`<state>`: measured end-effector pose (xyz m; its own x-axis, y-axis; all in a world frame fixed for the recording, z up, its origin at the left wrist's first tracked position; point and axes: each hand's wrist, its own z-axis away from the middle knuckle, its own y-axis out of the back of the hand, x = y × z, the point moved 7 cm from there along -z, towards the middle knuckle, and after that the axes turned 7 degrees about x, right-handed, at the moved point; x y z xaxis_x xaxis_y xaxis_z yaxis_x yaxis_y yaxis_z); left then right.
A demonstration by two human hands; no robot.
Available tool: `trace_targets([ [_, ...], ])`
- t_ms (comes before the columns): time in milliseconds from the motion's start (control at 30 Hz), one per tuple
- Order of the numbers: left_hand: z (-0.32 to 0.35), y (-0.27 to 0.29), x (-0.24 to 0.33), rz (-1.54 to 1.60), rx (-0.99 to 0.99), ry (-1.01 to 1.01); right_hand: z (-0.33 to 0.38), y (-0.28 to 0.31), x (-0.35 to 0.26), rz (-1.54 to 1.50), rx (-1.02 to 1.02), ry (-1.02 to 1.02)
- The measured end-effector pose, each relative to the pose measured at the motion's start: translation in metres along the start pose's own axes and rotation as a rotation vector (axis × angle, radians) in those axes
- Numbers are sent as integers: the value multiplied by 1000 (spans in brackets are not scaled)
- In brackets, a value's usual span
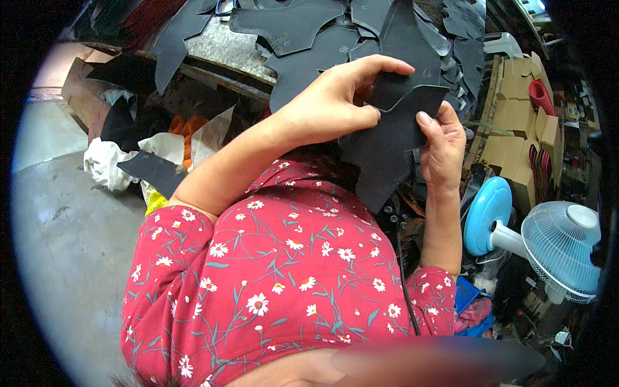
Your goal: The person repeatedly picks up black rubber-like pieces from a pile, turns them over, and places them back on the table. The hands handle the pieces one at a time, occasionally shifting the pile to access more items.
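A dark, flat cut sheet piece [385, 143] with a pointed lower end hangs between my two hands at the table's near edge; it looks like leather or a similar sheet. At its right edge my right hand [443, 143] pinches it, thumb in front and fingers curled behind. My left hand [335, 97] is at its upper left. The left thumb presses at the piece's edge, while the forefinger stretches out over more dark sheet. The other left fingers are mostly hidden. A thin raised edge curves across between the hands.
Overlapping dark cut pieces [284, 29] cover much of the worktable [238, 55]. To the right are cardboard boxes [516, 122] and a blue and white fan [560, 242]. White cloth [106, 164] and scraps lie at the left, above grey floor [58, 238].
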<state>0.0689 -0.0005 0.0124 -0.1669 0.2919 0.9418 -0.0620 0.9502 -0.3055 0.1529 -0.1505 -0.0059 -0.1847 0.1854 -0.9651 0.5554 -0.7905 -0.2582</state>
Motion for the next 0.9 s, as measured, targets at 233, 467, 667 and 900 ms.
trace_targets([
  [233,-7,4,2,-111,264,-151,0,-13,-2,37,38,51],
  [467,-3,1,4,6,320,-169,13,-24,-45,753,148,652],
  [667,1,-1,1,120,326,-103,12,-18,-36,669,159,520],
  [900,0,2,0,123,323,-112,0,-13,-10,148,168,57],
])
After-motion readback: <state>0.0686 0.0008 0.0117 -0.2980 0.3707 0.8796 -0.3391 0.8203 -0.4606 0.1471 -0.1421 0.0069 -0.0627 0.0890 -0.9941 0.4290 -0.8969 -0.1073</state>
